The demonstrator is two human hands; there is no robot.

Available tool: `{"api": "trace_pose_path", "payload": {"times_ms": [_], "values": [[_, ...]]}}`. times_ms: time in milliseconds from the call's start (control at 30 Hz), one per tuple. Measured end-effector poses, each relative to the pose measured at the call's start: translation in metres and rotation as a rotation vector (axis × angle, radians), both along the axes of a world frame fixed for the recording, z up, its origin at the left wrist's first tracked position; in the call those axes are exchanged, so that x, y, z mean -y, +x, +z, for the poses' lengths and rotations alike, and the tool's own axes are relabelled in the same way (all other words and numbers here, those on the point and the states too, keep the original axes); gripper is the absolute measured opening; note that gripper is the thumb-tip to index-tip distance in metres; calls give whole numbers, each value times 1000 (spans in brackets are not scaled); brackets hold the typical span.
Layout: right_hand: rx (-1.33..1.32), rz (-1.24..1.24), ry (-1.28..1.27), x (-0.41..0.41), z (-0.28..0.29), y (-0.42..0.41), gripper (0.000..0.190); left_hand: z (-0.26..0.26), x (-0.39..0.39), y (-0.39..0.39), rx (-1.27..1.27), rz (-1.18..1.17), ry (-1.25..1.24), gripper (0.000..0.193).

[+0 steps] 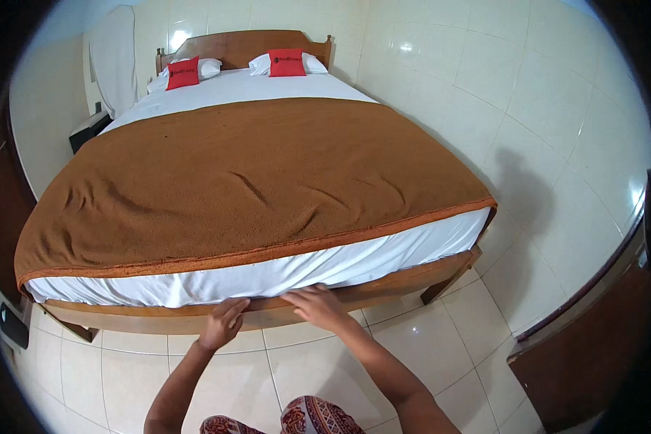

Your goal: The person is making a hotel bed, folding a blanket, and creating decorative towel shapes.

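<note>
My left hand point(225, 323) rests its fingertips on the top edge of the wooden foot rail point(141, 320), against the bottom of the white bed sheet point(217, 285). A little to its right, my right hand point(317, 306) reaches flat over the same rail, its fingers at the seam between sheet and wood. Neither hand has cloth visibly pinched in it, though some fingertips are hidden. Above the hands, the sheet covers the mattress end with small creases. A brown blanket point(249, 157) with an orange-brown hem lies over the bed, wrinkled towards the foot.
At the bed's head, red cushions point(183, 73) lean on white pillows point(259, 65) before a wooden headboard point(260, 46). A dark bedside cabinet point(89, 130) stands at left. The tiled wall point(439, 97) runs close along the right side. A brown door point(580, 347) is at lower right.
</note>
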State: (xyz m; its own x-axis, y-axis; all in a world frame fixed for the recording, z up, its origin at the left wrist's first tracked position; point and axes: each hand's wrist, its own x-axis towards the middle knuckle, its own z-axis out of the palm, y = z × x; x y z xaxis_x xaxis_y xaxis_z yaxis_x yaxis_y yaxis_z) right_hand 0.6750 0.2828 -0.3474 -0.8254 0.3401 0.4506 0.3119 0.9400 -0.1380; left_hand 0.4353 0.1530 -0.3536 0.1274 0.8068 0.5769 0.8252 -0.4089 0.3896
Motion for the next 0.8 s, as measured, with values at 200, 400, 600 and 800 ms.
{"api": "trace_pose_path", "payload": {"times_ms": [200,400,600,800], "values": [[13,-385,4,-12,13,91,46,34,-22,63,-140,-260,28,45],[111,-412,39,-13,24,60,41,8,-81,113,-260,-77,-58,54],[125,-415,156,-21,15,62,26,0,-109,142,-323,17,-191,43],[450,-404,-181,-31,47,54,26,41,-124,154,-498,63,-618,44]]}}
